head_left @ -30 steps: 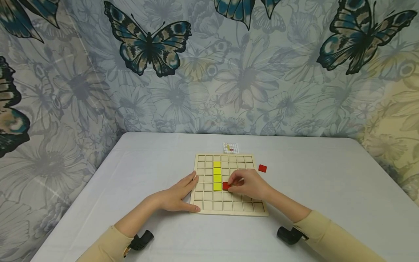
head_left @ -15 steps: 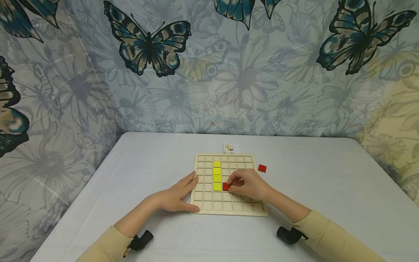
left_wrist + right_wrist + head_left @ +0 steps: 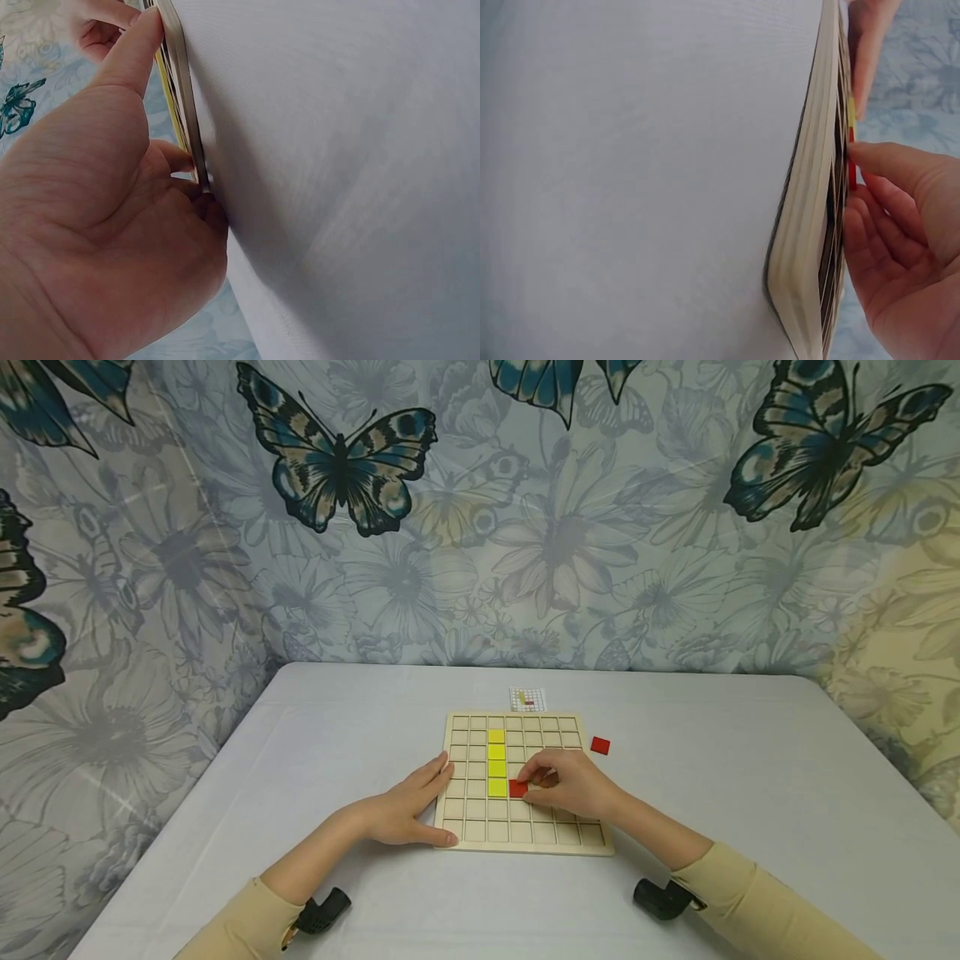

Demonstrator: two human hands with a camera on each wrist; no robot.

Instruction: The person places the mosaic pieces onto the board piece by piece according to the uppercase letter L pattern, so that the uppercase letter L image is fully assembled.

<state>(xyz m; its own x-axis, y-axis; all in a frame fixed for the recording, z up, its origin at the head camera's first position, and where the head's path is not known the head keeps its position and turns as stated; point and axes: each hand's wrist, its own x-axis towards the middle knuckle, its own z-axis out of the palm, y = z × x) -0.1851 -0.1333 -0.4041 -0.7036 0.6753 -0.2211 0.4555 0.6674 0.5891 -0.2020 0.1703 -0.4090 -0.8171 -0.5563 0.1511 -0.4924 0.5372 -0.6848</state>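
Note:
A wooden grid board (image 3: 475,832) lies on the white table. Four-sided yellow tiles (image 3: 497,769) fill several of its cells in one column. Beside the lowest yellow one is a red square tile (image 3: 517,789), at the right hand's fingertips. My right hand (image 3: 572,783) has curled fingers and holds this red tile by its edges; in the right wrist view the tile's red edge (image 3: 852,169) shows between thumb and fingers. My left hand (image 3: 405,810) lies along the board's left edge, fingers extended, thumb on the near-left corner (image 3: 150,15). Part of the grid is hidden under my right hand.
Another red tile (image 3: 600,746) lies on the table just right of the board. A small card with a printed coloured grid (image 3: 528,699) sits behind the board's far edge. A butterfly-patterned cloth (image 3: 480,568) hangs behind the table (image 3: 360,710).
The red tile has shifted very slightly toward the near side and lies flatter in its cell, with my right fingers moving slightly left. My left hand stays still on the board.

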